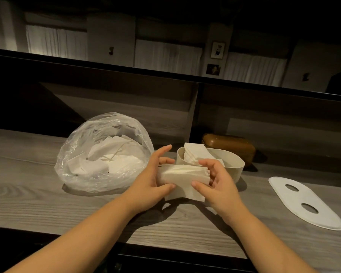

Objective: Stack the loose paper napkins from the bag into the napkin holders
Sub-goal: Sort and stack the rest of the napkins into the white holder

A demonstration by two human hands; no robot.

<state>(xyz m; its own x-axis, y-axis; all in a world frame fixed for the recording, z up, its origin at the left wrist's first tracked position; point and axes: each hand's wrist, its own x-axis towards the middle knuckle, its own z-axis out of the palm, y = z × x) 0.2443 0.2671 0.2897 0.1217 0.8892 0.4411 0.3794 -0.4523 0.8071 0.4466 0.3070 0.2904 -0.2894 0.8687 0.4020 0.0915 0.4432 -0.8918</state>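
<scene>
1. Left hand (150,182) and right hand (215,180) grip 1 bundle of napkins (182,177), long axis left-right.
2. The holder (224,164), partly filled, sits just behind, nearer the right hand; the bag (98,154) lies left.

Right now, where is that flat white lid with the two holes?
In the head view, the white lid lies flat on the wooden counter at the far right, apart from the cream napkin holder and beyond the right hand.

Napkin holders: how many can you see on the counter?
1: the cream holder behind the hands, already holding some napkins. The brown case behind might be another; unclear.
</scene>
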